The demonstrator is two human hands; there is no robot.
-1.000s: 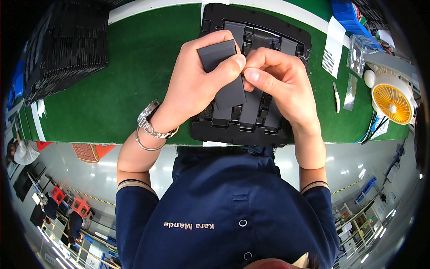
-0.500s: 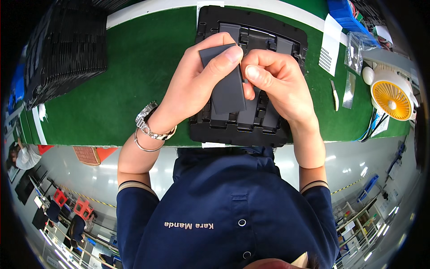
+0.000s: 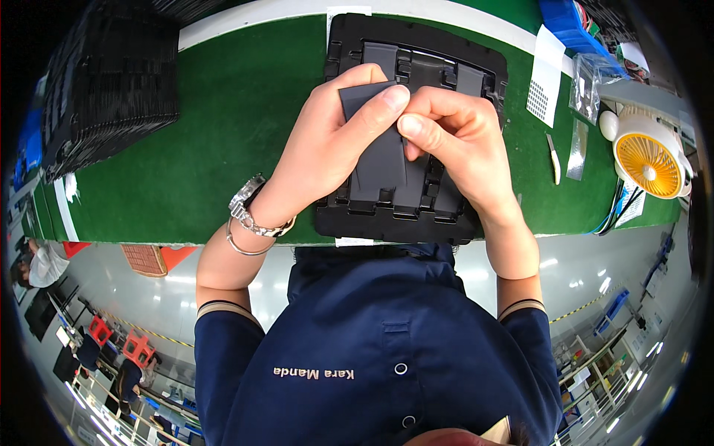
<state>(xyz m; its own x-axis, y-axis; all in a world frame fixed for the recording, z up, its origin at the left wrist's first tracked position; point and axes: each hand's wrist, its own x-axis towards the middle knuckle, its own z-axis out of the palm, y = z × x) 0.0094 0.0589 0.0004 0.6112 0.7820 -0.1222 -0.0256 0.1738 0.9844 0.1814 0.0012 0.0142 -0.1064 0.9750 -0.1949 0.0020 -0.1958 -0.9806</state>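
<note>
Left hand: the left hand point(image 3: 338, 137) grips a dark grey slab point(image 3: 384, 160); thumb across its upper face, fingers behind it.
Right hand: the right hand point(image 3: 461, 137) is closed, thumb and index fingertips together at the slab's right edge, just beside the left thumb; whether anything thin lies between them cannot be told.
Slab position: above the black tray point(image 3: 487, 48), over its left half; tilted slightly, far end leaning left; contact with the tray cannot be told.
Tray: lies at the middle of the near edge of the green worktop point(image 3: 245, 149); similar grey slabs point(image 3: 470, 80) lie in its slots, partly hidden by the hands.
Left end of worktop: a tall stack of black trays point(image 3: 111, 89) stands toward the far left corner.
Right end of worktop: a yellow-and-white fan point(image 3: 648, 167) stands toward the near right corner; a white-handled knife point(image 3: 555, 162) and a clear strip point(image 3: 577, 151) lie between fan and tray.
Far right corner: a blue bin point(image 3: 565, 26); near it, a white sheet point(image 3: 549, 63) with dark marks and a clear plastic bag point(image 3: 585, 85).
Left wrist: a metal watch point(image 3: 245, 204).
</note>
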